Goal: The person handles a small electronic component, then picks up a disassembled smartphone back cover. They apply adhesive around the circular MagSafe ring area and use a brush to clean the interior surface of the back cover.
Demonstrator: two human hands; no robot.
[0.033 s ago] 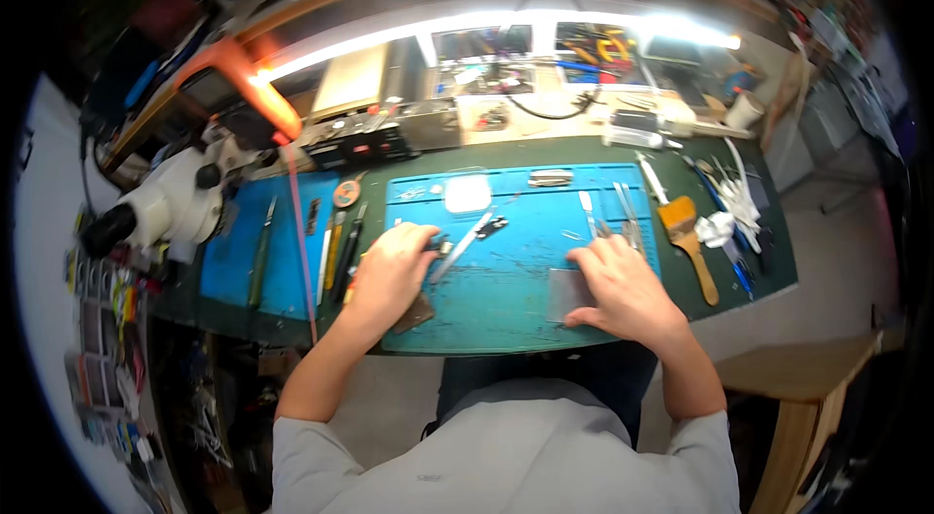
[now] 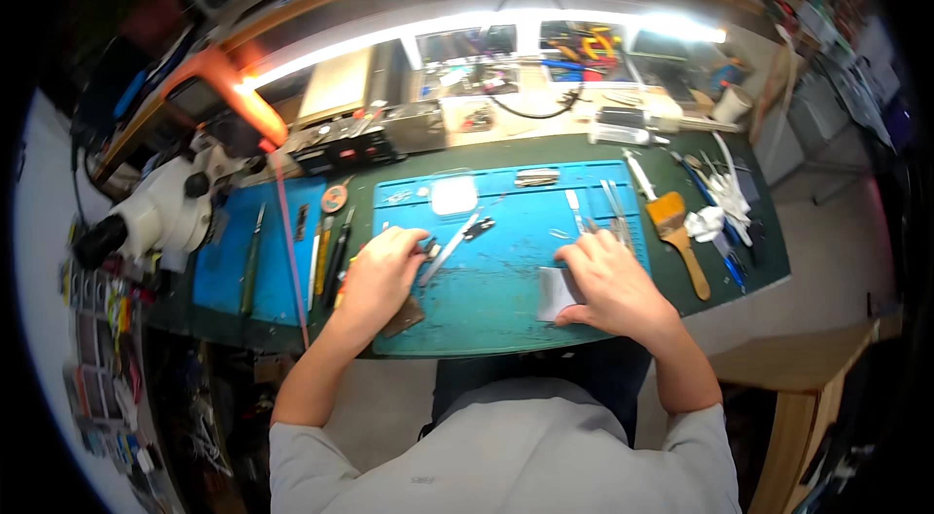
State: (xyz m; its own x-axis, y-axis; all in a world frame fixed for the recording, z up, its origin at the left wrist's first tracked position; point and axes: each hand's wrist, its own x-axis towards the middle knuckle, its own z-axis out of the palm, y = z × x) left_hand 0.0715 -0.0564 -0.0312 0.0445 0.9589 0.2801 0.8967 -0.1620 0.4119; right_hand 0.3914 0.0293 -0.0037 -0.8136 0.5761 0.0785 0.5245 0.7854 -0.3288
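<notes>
My left hand (image 2: 377, 279) rests on the blue work mat (image 2: 486, 319), its fingertips pinching a small dark part (image 2: 428, 247). A slim metal tool (image 2: 452, 244) lies slanted just right of those fingers. My right hand (image 2: 611, 283) lies flat on the mat with its fingers spread. Its thumb side lies on a small white flat piece (image 2: 555, 294), and its fingertips reach several metal tweezers (image 2: 595, 214). A small white square pad (image 2: 453, 195) sits at the mat's far edge between my hands.
A white microscope (image 2: 156, 212) and an orange lamp arm (image 2: 229, 91) stand at the left. Hand tools lie on a second blue mat (image 2: 233, 261). A wooden-handled brush (image 2: 676, 232), crumpled tissue (image 2: 705, 222) and a paper cup (image 2: 732, 104) sit at the right. Equipment crowds the bench's back.
</notes>
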